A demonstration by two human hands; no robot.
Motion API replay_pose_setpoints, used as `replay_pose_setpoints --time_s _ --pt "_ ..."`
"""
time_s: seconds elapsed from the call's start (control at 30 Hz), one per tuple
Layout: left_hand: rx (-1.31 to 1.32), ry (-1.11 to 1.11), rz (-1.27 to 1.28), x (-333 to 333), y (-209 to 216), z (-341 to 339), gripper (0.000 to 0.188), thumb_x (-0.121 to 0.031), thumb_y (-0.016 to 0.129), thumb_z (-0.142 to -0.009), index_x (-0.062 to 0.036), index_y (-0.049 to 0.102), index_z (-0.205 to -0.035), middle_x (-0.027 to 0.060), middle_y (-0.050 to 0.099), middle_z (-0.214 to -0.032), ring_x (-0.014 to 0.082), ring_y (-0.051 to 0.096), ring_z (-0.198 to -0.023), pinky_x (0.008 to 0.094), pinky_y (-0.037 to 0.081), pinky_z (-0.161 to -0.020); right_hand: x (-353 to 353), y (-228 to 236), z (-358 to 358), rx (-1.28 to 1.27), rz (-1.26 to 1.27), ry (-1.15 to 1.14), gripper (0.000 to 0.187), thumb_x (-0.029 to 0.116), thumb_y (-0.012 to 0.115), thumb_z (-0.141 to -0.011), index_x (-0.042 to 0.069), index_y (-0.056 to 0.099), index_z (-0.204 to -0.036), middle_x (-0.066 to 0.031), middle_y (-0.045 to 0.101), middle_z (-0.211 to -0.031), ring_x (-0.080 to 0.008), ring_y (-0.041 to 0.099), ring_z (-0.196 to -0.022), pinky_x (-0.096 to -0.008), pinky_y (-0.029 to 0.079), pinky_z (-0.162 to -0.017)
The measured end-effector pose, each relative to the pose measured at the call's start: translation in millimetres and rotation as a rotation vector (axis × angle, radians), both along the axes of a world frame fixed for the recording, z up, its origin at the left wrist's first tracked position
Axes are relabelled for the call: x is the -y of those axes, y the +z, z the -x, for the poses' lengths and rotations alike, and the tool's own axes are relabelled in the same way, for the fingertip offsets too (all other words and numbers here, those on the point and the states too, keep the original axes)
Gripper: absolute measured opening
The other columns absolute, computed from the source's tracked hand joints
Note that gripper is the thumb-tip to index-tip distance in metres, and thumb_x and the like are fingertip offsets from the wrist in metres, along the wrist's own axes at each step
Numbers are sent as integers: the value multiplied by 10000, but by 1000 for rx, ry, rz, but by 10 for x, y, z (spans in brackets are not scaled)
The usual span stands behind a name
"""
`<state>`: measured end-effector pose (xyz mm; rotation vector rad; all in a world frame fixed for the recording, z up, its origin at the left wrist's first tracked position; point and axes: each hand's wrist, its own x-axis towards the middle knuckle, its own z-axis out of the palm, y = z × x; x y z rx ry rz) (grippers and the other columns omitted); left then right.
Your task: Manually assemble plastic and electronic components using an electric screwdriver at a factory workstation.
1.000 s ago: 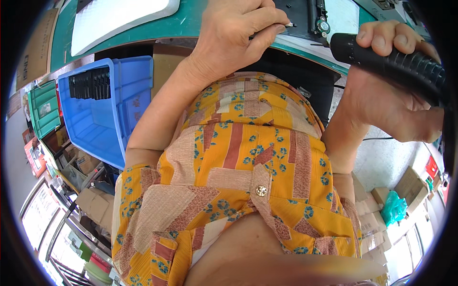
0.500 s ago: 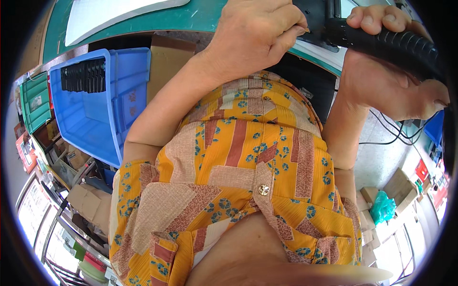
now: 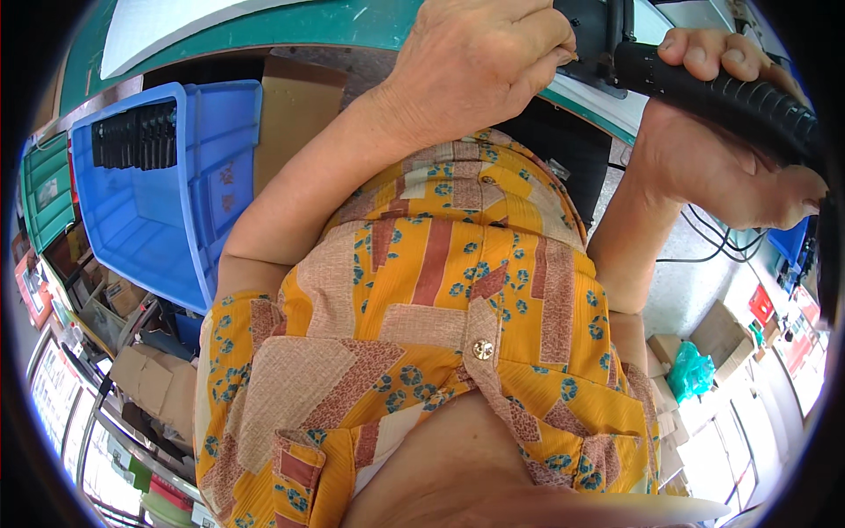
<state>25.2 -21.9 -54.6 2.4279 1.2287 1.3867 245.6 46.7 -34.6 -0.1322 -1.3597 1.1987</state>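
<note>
At the top centre, my left hand (image 3: pixel 480 66) is closed in a pinch, its thumb and fingertips at the edge of a black plastic part (image 3: pixel 591 31). Whatever lies between those fingertips is too small to make out. My right hand (image 3: pixel 695 163), at the upper right, wraps round a thick black tool with a ribbed grip (image 3: pixel 695 84). The tool's left end comes close to the black part; its other end runs out into the dark rim. Beneath the part, the green worktable (image 3: pixel 352 33) shows along the top.
A blue crate (image 3: pixel 195 176) stands at my left, with several black parts (image 3: pixel 136 136) inside. Beside it is a brown cardboard panel (image 3: pixel 299 114). Black cables (image 3: pixel 704 257) hang at the right, above cardboard boxes (image 3: pixel 723 330) and a teal plastic bag (image 3: pixel 691 371).
The view has shifted slightly, so the crate and table sit further left. The tool and black part appear a little lower and further right. Both hands keep their grasp.
</note>
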Motion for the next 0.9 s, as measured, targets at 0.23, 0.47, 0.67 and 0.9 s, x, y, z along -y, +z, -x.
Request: replay_pose_setpoints --time_s 0.23,0.47,0.67,0.9 --pt "-8 7 -3 3 -14 -1 71 -25 696 -797 -33 632 -827 115 503 -819 302 528 -816 456 436 -881 -10 -13 19 -43 14 -15 943 938 500 -756 74 666 -1095 -145 611 -932 -279 612 -775 -462 523 -698" --pt "4 3 20 2 -32 15 77 -35 700 -796 -34 635 -838 115 501 -824 305 527 -827 468 431 -905 -31 66 78 85 11 76 975 955 466 -751 81 658 -1137 -133 603 -932 -277 616 -794 -468 517 -699" --pt "5 -15 0 -44 -1 -20 71 -31 690 -803 -37 632 -843 121 489 -829 320 520 -835 481 429 -919 370 294 604 191 97 -190 808 815 593 -832 69 577 -1141 -103 592 -907 -230 616 -729 -371 515 -644" --pt "31 37 -41 39 -276 -21 142 -121 764 -797 -88 694 -916 49 555 -888 274 575 -925 506 414 -1033 498 202 768 343 105 -419 717 679 690 -865 11 583 -1102 -114 609 -847 -213 616 -670 -342 523 -605"
